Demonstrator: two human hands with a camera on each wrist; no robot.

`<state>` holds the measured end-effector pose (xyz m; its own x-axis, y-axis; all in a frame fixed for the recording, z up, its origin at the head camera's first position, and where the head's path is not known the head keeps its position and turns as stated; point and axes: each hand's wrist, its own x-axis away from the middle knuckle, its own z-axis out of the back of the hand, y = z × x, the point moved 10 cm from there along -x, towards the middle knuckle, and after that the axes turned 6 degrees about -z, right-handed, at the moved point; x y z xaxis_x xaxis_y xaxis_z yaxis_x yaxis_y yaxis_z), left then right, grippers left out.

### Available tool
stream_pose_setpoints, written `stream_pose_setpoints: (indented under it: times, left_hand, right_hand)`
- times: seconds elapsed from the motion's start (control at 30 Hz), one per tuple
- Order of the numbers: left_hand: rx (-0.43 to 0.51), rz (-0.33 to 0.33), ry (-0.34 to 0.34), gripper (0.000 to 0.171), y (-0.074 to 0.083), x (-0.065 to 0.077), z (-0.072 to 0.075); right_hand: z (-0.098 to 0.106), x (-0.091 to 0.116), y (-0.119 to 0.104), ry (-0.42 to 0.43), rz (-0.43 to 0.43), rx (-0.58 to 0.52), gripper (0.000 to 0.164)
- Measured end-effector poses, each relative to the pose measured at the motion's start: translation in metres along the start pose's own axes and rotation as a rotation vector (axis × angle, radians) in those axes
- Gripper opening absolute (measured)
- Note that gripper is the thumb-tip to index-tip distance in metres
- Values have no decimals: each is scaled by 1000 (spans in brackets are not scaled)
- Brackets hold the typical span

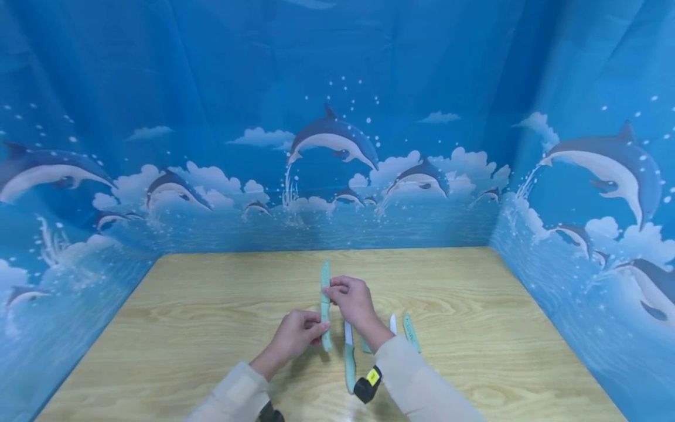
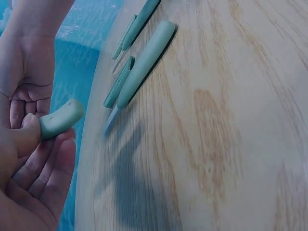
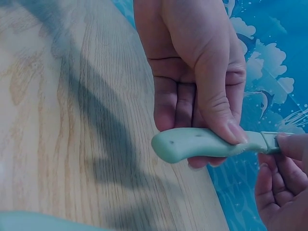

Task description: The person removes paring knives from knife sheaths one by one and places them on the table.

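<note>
A knife with a pale green handle stands nearly upright above the table, its blade hidden inside a green sheath. My left hand pinches the handle between thumb and fingers, leaving the rounded butt sticking out below. Higher up, my right hand pinches the sheath close to where it meets the handle. In the left wrist view, the handle's butt pokes out past the left thumb. Both hands are in the right wrist view, the right hand only partly, at the edge.
Under my right forearm lies an unsheathed knife, its blade pointing away. Right of it are a green sheath, another bare blade and a second sheath. The wooden table meets a blue dolphin curtain at its back and sides.
</note>
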<state>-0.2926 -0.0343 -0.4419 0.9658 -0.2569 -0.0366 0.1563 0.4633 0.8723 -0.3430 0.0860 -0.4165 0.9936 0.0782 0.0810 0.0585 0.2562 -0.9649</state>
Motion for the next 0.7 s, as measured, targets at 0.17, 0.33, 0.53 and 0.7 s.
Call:
stream_pose_setpoints:
  times: [0.17,0.33,0.53,0.7]
  left_hand:
    - [14,-25,-1,15,3,1,-1]
    - [18,-1,0,14,2,0,-1]
    - [20,18,-3,13,0,0,-2]
    - [11,25,-6,11,1,0,-3]
  right_hand:
    - [1,0,2,5,-10,-13,24]
    - [1,-1,3,9,-6,-7,24]
    - [1,-1,3,7,-8,-16,24]
    - [2,-1,4,10,-13,-28,23]
